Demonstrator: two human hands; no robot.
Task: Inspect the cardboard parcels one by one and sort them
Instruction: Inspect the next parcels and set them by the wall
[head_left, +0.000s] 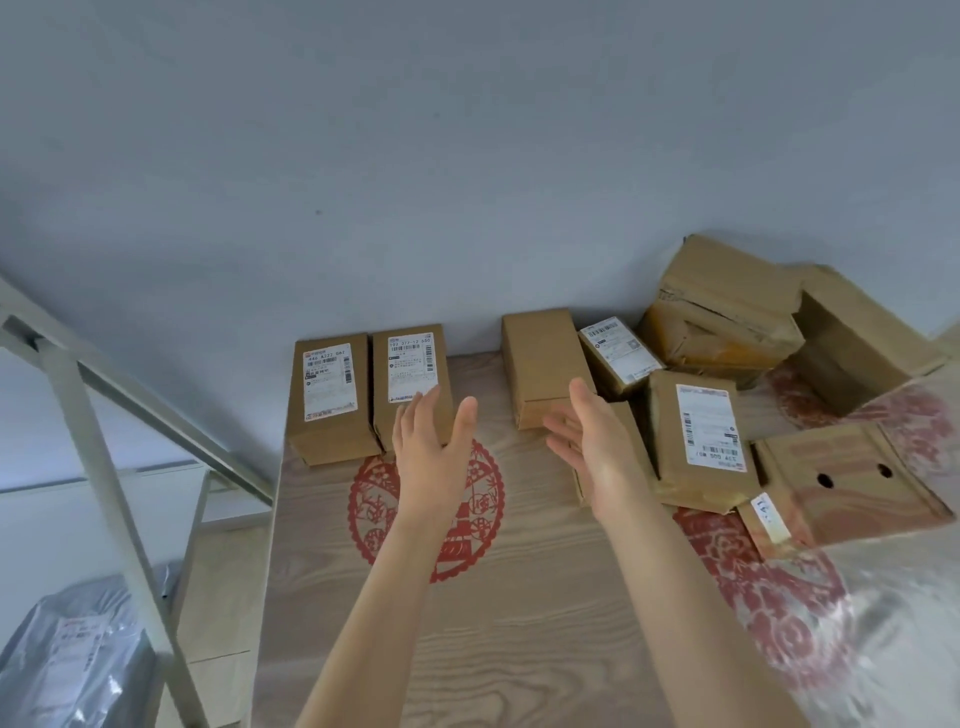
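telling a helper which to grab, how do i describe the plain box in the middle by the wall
On the wooden table, look along the far edge. The plain box lies between two labelled boxes on the left and a jumbled pile on the right. Unlike its neighbours, its top shows no label.

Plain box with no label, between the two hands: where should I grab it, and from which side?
Take the plain box by its near end, from the front, probably left hand on the free left side. It lies lengthwise away from you; a small labelled box crowds its right side.
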